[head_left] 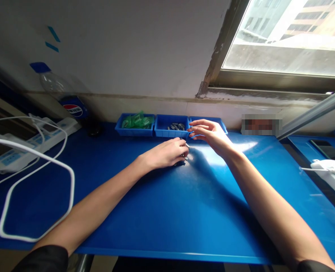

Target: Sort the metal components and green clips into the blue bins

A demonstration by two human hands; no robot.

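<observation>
My left hand (171, 152) is low over the middle of the blue table, its fingers curled around small shiny metal parts (187, 146). A bit of metal also shows below the fingertips; their exact kind is too small to make out. To the right, my right hand (211, 135) is raised in front of the right blue bin (220, 124), partly covering it. Its fingers are stretched out and slightly apart, with nothing visible in them. Several small metal pieces (176, 126) lie in the middle blue bin (170, 133), just beyond my left hand.
Green plastic pieces (137, 121) fill the left blue bin (135, 132). A cola bottle (74, 107), a power strip (57, 130) and looping white cables (71, 181) occupy the left side. Another white power strip (333, 170) is at the right, and a window (286, 49) is above.
</observation>
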